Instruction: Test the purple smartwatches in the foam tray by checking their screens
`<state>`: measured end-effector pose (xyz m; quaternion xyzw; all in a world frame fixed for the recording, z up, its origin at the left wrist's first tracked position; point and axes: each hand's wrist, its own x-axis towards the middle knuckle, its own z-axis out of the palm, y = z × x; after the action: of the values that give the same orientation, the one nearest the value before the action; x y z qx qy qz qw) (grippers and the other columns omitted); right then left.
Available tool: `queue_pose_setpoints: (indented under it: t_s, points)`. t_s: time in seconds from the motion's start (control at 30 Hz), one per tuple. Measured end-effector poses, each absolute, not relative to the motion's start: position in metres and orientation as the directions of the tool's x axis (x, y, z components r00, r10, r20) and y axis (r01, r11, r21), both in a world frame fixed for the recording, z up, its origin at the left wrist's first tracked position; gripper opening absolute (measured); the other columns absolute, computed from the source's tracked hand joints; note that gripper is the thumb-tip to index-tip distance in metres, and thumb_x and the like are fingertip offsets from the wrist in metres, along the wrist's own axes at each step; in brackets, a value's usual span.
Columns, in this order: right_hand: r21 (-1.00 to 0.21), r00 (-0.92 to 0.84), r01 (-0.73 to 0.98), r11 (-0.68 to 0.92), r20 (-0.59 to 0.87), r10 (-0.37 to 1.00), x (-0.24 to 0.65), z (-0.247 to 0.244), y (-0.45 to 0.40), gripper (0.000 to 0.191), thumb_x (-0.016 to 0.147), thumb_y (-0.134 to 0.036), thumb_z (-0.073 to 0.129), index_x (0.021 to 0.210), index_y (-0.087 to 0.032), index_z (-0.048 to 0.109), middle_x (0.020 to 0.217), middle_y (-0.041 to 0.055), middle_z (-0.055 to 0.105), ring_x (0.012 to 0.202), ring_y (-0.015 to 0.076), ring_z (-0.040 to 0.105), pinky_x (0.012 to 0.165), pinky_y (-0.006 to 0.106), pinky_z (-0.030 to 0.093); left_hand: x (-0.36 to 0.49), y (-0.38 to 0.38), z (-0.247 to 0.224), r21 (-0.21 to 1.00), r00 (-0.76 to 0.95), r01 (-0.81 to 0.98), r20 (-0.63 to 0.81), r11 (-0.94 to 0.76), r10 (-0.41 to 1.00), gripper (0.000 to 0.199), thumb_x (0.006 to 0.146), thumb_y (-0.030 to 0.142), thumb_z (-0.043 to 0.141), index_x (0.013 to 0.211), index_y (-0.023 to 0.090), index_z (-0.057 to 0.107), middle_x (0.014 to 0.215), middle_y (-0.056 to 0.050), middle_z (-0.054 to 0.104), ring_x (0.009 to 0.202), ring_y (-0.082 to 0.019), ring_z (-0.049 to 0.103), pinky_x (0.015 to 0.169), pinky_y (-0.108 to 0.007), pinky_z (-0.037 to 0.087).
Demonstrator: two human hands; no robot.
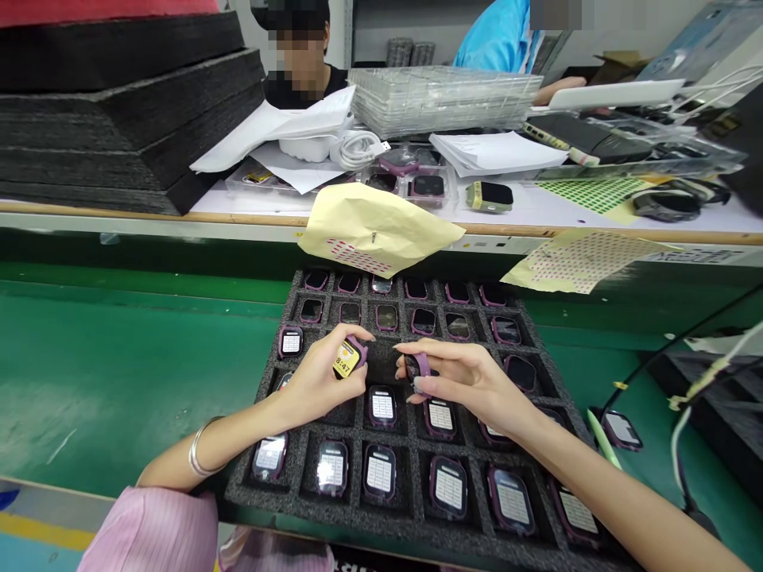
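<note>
My left hand (325,377) grips a purple-framed smartwatch case (347,359) whose lit yellow screen reads 8:47. Between the thumb and fingers of my right hand (458,372) is a second purple watch case (418,366), its screen dark and partly covered by the fingers. Both hands hover over a black foam tray (411,520) with square compartments. Several strapless purple watches sit in it: the near ones, such as this lit watch (380,472), show white grid screens, while those in the far rows, like this dark watch (424,321), look unlit. My forearms hide some compartments.
Black foam sheets (65,119) are stacked at the back left. Clear plastic trays (441,99), papers (497,152) and a coiled white cable (358,149) lie on the shelf. Yellow sticker sheets (381,230) hang over its edge. Cables, a green pen-like tool (605,438) and another watch (623,430) lie right.
</note>
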<state>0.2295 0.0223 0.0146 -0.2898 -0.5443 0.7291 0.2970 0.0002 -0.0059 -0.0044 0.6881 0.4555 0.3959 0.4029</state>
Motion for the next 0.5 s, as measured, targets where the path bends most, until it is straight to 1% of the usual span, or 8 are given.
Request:
queue_pose_setpoints:
  t_s: [0.13, 0.2, 0.23, 0.3, 0.4, 0.43, 0.5]
  points:
    - [-0.961, -0.675, -0.201, -0.189, -0.003, 0.737, 0.233, 0.023, 0.019, 0.034, 0.083, -0.015, 0.071, 0.116, -0.023, 0.067, 0.105, 0.0082, 0.062, 0.099, 0.0251, 0.06, 0.072, 0.035, 0.062, -0.002, -0.011, 0.0, 0.895, 0.223, 0.289, 0.282, -0.34, 0.933, 0.035, 0.08, 0.014, 0.057, 0.113, 0.021, 0.049, 0.081, 0.002, 0.051, 0.073, -0.012, 0.051, 0.071, -0.023, 0.043]
    - [-0.956, -0.679, -0.227, -0.186, 0.019, 0.734, 0.235, 0.025, 0.019, 0.034, 0.082, -0.014, 0.071, 0.115, -0.022, 0.068, 0.107, 0.0086, 0.062, 0.1, 0.0255, 0.06, 0.072, 0.035, 0.062, -0.002, -0.012, 0.002, 0.891, 0.219, 0.3, 0.284, -0.342, 0.933, 0.034, 0.078, 0.011, 0.057, 0.109, 0.021, 0.051, 0.081, 0.002, 0.051, 0.072, -0.012, 0.051, 0.071, -0.023, 0.042]
    - [-0.954, -0.679, -0.226, -0.195, 0.011, 0.734, 0.235, 0.025, 0.019, 0.034, 0.083, -0.014, 0.071, 0.115, -0.022, 0.067, 0.107, 0.009, 0.063, 0.1, 0.0259, 0.06, 0.073, 0.036, 0.062, -0.002, -0.012, 0.002, 0.9, 0.222, 0.299, 0.258, -0.318, 0.94, 0.032, 0.077, 0.01, 0.056, 0.108, 0.021, 0.051, 0.081, 0.002, 0.051, 0.071, -0.012, 0.051, 0.069, -0.023, 0.042]
    - [-0.952, -0.685, -0.201, -0.232, -0.033, 0.727, 0.233, 0.021, 0.02, 0.034, 0.084, -0.015, 0.07, 0.118, -0.02, 0.065, 0.105, 0.0102, 0.065, 0.102, 0.0263, 0.061, 0.075, 0.037, 0.061, 0.0, -0.01, -0.001, 0.942, 0.246, 0.257, 0.151, -0.214, 0.957, 0.032, 0.08, 0.014, 0.056, 0.11, 0.02, 0.05, 0.08, 0.002, 0.05, 0.064, -0.01, 0.049, 0.062, -0.022, 0.042]
    - [-0.94, -0.694, -0.162, -0.299, -0.107, 0.712, 0.228, 0.014, 0.022, 0.036, 0.087, -0.019, 0.068, 0.122, -0.02, 0.062, 0.107, 0.0099, 0.065, 0.104, 0.0254, 0.061, 0.08, 0.038, 0.06, 0.003, -0.006, -0.007, 0.995, 0.335, 0.098, -0.035, 0.002, 0.942, 0.041, 0.084, 0.022, 0.058, 0.122, 0.021, 0.042, 0.077, 0.003, 0.05, 0.055, -0.009, 0.048, 0.052, -0.021, 0.043]
    - [-0.935, -0.691, -0.153, -0.319, -0.129, 0.711, 0.226, 0.012, 0.023, 0.037, 0.087, -0.02, 0.067, 0.124, -0.02, 0.06, 0.11, 0.0095, 0.064, 0.105, 0.0251, 0.061, 0.081, 0.039, 0.059, 0.004, -0.005, -0.008, 0.997, 0.367, 0.037, -0.072, 0.062, 0.927, 0.045, 0.083, 0.024, 0.059, 0.124, 0.02, 0.039, 0.078, 0.003, 0.051, 0.056, -0.009, 0.049, 0.052, -0.021, 0.044]
    - [-0.928, -0.675, -0.151, -0.341, -0.155, 0.721, 0.224, 0.009, 0.024, 0.037, 0.088, -0.023, 0.066, 0.125, -0.022, 0.059, 0.115, 0.0088, 0.063, 0.107, 0.0248, 0.061, 0.083, 0.039, 0.058, 0.006, -0.002, -0.011, 0.989, 0.407, -0.059, -0.098, 0.133, 0.908, 0.049, 0.082, 0.023, 0.059, 0.126, 0.018, 0.037, 0.083, 0.0, 0.053, 0.062, -0.01, 0.054, 0.057, -0.023, 0.049]
